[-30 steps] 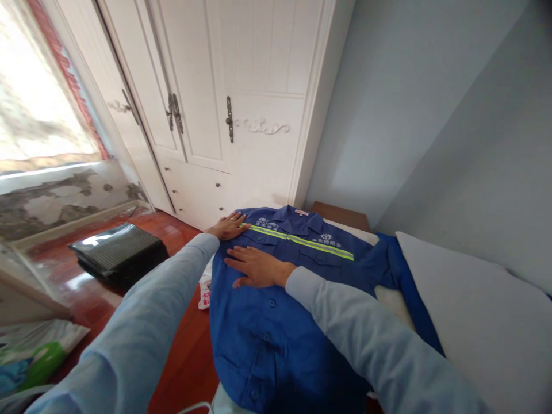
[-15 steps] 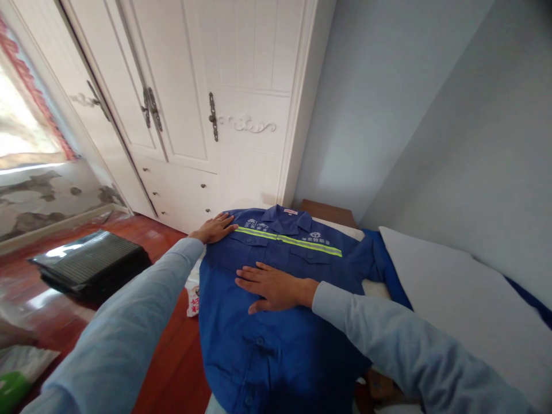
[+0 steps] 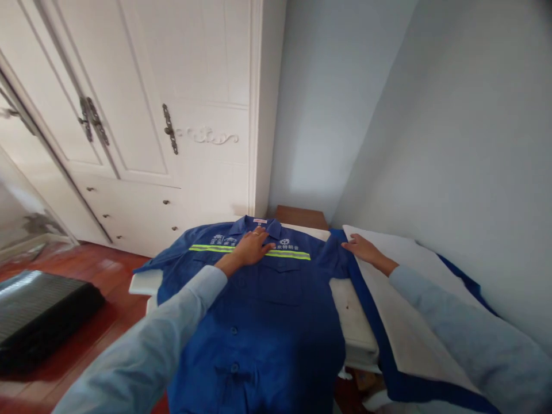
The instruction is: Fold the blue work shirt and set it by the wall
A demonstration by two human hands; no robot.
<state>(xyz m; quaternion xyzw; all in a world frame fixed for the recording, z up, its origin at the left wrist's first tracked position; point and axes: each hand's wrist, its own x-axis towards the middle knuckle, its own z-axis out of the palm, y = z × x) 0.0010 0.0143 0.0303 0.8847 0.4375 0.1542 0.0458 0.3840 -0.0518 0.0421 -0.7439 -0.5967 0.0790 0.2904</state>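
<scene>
A dark blue work jacket (image 3: pixel 280 322) with a yellow-and-silver reflective stripe and white printed logos lies front side up, spread over a white surface (image 3: pixel 351 322). My left hand (image 3: pixel 254 247) rests flat across its upper front, just below the collar (image 3: pixel 276 228), with fingers stretched out and covering part of the stripe. My right hand (image 3: pixel 364 250) is at the end of the right-side sleeve (image 3: pixel 338 256). Its fingers look apart, with the fingertips at the sleeve's edge; whether they press on the cloth is hard to make out. The left-side sleeve (image 3: pixel 157 260) extends outward over a white edge.
Beyond the jacket stands a white wardrobe (image 3: pixel 207 178), with a brown box (image 3: pixel 302 217) beside it. To the right lies a white sheet (image 3: pixel 401 287) on blue cloth (image 3: pixel 401 385), near the grey wall. A black, plastic-covered bundle (image 3: pixel 47 316) sits on the red floor (image 3: pixel 121 310).
My left hand has moved from the left shoulder to below the collar. My right hand has left the chest for the right sleeve's end. The left sleeve now lies spread outward. The view has turned right.
</scene>
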